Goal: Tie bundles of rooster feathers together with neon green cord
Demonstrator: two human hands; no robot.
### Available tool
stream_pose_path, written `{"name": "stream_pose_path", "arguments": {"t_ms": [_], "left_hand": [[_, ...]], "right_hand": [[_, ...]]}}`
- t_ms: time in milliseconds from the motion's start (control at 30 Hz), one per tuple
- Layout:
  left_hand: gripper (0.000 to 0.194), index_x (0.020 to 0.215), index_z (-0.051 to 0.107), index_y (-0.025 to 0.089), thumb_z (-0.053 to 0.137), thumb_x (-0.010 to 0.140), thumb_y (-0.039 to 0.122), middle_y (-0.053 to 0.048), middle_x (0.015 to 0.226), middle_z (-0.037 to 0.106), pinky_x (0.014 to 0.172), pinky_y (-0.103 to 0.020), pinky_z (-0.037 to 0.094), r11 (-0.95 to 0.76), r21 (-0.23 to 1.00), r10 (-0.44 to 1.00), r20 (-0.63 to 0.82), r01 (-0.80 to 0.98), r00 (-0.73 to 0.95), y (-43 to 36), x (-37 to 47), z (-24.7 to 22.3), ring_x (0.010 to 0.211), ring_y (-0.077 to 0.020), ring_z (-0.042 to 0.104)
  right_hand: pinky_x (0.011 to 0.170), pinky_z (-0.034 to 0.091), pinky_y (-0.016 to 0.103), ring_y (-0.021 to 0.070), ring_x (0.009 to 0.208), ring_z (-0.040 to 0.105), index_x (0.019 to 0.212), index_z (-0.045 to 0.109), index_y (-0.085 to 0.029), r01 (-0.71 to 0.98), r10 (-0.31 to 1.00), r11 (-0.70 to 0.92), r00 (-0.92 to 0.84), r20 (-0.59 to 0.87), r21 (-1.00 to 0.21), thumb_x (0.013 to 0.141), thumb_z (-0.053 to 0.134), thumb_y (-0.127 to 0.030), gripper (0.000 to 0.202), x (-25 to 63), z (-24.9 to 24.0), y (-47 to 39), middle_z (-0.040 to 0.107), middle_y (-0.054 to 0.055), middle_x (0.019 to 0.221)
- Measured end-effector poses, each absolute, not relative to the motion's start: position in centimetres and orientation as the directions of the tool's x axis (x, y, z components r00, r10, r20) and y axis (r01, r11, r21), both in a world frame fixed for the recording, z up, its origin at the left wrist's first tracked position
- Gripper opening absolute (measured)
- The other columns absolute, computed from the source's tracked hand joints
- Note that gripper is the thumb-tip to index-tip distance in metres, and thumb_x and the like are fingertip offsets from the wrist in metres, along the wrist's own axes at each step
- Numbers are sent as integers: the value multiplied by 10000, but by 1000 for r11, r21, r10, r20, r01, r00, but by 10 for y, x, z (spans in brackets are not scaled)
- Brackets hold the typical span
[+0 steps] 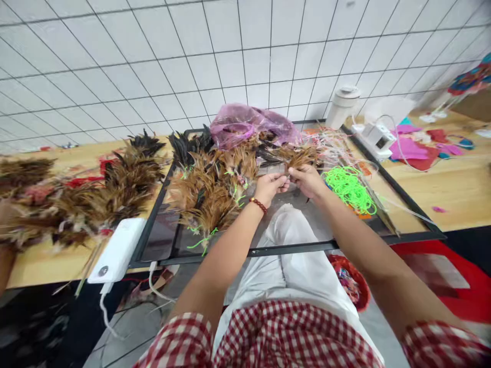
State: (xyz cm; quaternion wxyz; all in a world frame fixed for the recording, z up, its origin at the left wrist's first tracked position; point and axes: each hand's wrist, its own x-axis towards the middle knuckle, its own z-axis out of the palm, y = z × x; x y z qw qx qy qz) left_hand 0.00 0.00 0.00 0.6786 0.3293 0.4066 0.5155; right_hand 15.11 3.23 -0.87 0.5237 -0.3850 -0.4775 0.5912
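Note:
My right hand pinches the lower end of a bunch of brown feathers, whose tips fan out away from me. Close beside it, my left hand has its fingers pressed together near the base of the bunch; what lies between them is too small to make out. Left of my hands, tied bunches of brown and black feathers lie in a heap, some with bright green ties. A tangle of neon green cord rests to the right of my right forearm.
A pink plastic bag lies behind the feathers. A black frame edges the glass work surface. More feathers and a white power bank are at left. A white bottle stands at back right. Below is a red basket.

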Motion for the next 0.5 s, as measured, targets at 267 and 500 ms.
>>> {"name": "stream_pose_path", "arguments": {"t_ms": [267, 500], "left_hand": [[283, 759, 656, 130, 917, 651, 119, 29, 581, 665, 616, -226, 485, 159, 892, 980, -194, -423, -41, -1, 4, 2, 535, -77, 601], [205, 790, 679, 120, 871, 720, 127, 0, 622, 700, 629, -236, 495, 188, 905, 980, -201, -381, 7, -3, 5, 3, 560, -88, 627]], "right_hand": [[543, 261, 272, 73, 528, 377, 705, 620, -200, -237, 988, 23, -141, 58, -971, 424, 988, -608, 617, 142, -5, 27, 516, -67, 581], [534, 242, 279, 74, 506, 346, 581, 549, -204, -245, 989, 81, -97, 107, -966, 471, 976, -597, 591, 144, -11, 32, 458, -66, 506]]}}
